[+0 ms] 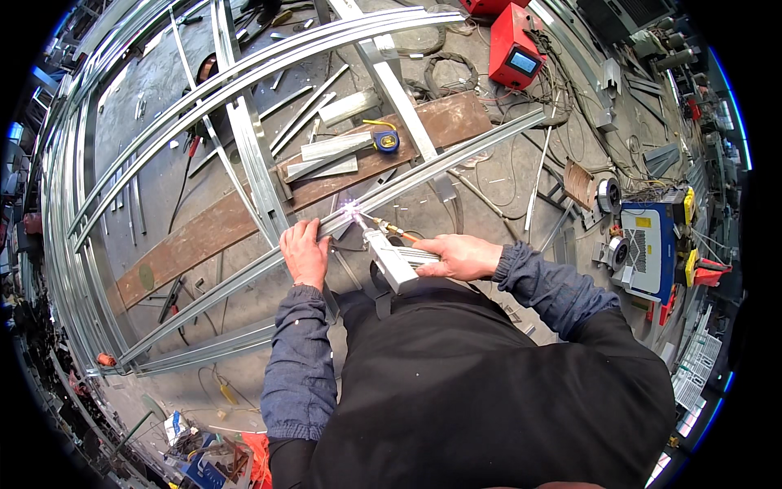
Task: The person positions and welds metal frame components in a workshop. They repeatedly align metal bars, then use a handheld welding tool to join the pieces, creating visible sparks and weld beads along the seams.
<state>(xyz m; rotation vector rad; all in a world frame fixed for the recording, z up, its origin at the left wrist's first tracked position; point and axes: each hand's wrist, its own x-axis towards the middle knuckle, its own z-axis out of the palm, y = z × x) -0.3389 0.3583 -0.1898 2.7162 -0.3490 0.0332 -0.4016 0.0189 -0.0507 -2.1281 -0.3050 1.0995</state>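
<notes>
My left hand grips a long galvanised steel profile that runs diagonally from lower left to upper right. In my right hand is a pale, boxy welding gun, its fingers wrapped around the grip. From the gun a thin nozzle points up and left at the profile, close to my left fingers. A bright violet-white glow burns where its tip meets the metal. The profile is part of a large steel frame, with a crossing member left of my hands.
A brown plank lies beneath the frame. On it are short metal offcuts and a blue-yellow tape measure. Beyond, a red machine with a screen stands among coiled cables. To the right is a blue-white machine with wire spools.
</notes>
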